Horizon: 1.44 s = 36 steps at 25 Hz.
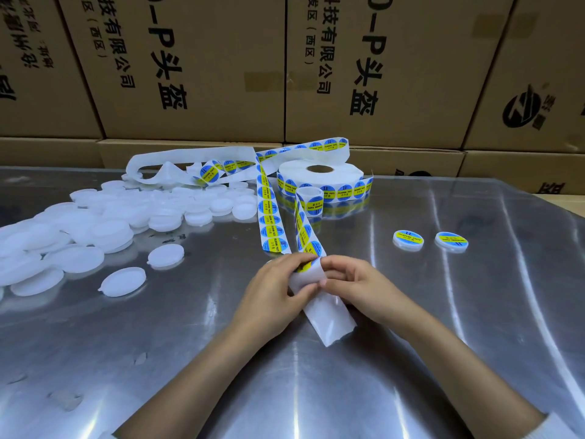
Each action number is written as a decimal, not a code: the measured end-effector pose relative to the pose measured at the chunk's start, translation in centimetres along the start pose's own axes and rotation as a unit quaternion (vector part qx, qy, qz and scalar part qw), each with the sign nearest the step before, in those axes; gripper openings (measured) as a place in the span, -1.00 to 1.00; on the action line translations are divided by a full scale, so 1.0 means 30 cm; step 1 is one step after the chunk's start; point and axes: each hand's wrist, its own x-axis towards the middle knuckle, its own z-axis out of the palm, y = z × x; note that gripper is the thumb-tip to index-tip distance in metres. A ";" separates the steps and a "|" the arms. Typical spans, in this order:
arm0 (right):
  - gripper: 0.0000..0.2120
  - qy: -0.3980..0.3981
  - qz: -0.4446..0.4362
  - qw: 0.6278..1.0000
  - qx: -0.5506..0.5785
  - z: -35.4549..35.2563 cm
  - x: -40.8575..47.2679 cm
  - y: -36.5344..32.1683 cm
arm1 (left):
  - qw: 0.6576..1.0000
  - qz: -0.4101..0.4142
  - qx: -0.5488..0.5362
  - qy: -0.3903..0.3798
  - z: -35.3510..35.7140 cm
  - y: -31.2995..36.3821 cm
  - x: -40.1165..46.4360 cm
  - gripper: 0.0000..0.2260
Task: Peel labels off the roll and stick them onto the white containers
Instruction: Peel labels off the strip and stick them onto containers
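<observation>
Both hands, left hand (275, 289) and right hand (354, 280), pinch label strip (308, 245); two labelled containers (408, 240) beyond.

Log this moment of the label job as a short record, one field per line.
surface: shiny metal table
label roll: lies flat at the back, its strip trailing toward the hands
left hand: pinches the strip's near end
right hand: pinches the same strip end at a label
bare backing: hangs below the hands toward the table
unlabelled containers: white pile at left
labelled containers: two, right of the roll
background: stacked cardboard boxes
</observation>
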 end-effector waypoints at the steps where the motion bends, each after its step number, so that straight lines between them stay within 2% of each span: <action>1: -0.77 0.012 -0.009 1.000 -0.009 0.003 0.002 0.004 | 1.000 -0.001 -0.005 0.012 0.000 0.003 -0.001 -0.67; 5: -0.75 0.026 -0.030 0.998 -0.047 -0.004 0.003 0.013 | 0.999 -0.008 -0.028 0.026 0.000 0.012 0.001 -0.66; 11: -0.61 0.050 -0.002 0.995 -0.087 -0.018 0.002 0.009 | 0.997 -0.053 -0.058 0.019 0.005 0.029 -0.008 -0.78; 14: -0.73 0.092 0.024 0.979 -0.181 -0.036 0.007 0.018 | 0.993 -0.060 -0.099 0.021 -0.003 0.028 -0.005 -0.87; 18: -0.74 0.151 0.064 0.951 -0.261 -0.056 0.002 0.015 | 0.989 -0.057 -0.121 0.065 -0.016 0.023 0.005 -0.87; 24: -0.77 0.182 0.118 0.940 -0.263 -0.070 0.000 0.025 | 0.956 -0.105 -0.213 0.170 -0.046 0.010 0.031 -0.90; 26: -0.79 0.218 0.089 0.928 -0.287 -0.063 -0.001 0.025 | 0.961 -0.093 -0.197 0.172 -0.052 0.015 0.029 -0.91; 28: -0.91 0.305 -0.011 0.897 -0.319 -0.048 -0.002 0.015 | 0.972 -0.069 -0.164 0.153 -0.043 0.019 0.022 -0.92; 29: -0.89 0.330 -0.053 0.892 -0.303 -0.040 -0.002 0.006 | 0.976 -0.060 -0.152 0.141 -0.035 0.020 0.020 -0.93; 30: -0.76 0.325 -0.063 0.904 -0.271 -0.030 -0.001 -0.002 | 0.981 -0.049 -0.141 0.127 -0.029 0.020 0.019 -0.94; 33: -0.58 0.230 0.001 0.964 -0.132 0.016 -0.005 -0.028 | 0.992 0.011 -0.101 0.080 -0.014 0.029 0.009 -0.91; 36: -0.63 0.203 0.078 0.976 -0.024 0.031 0.000 -0.051 | 0.993 0.035 -0.088 0.074 -0.014 0.042 0.011 -0.87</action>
